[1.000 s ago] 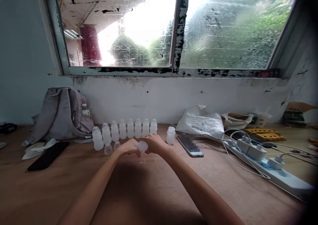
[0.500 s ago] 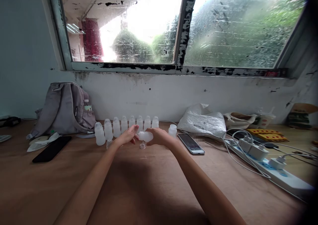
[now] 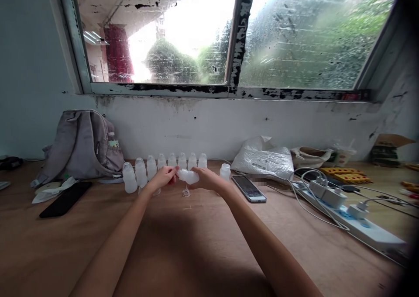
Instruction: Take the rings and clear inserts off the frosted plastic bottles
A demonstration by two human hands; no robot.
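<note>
While the right hand (image 3: 203, 179) holds a bottle (image 3: 189, 176), capped bottles (image 3: 151, 167) stand behind.

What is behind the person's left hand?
Part of a row of frosted bottles stands behind the left hand. Tops show above it, but some lower parts are covered. A clear rim peeks out below; the hand and wrist hide the rest.

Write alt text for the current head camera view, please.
The right hand holds a tilted frosted bottle above a table, the left hand at its narrow end. Behind stands a row of similar bottles, with a backpack to their left and a phone to their right, beneath a window.
</note>
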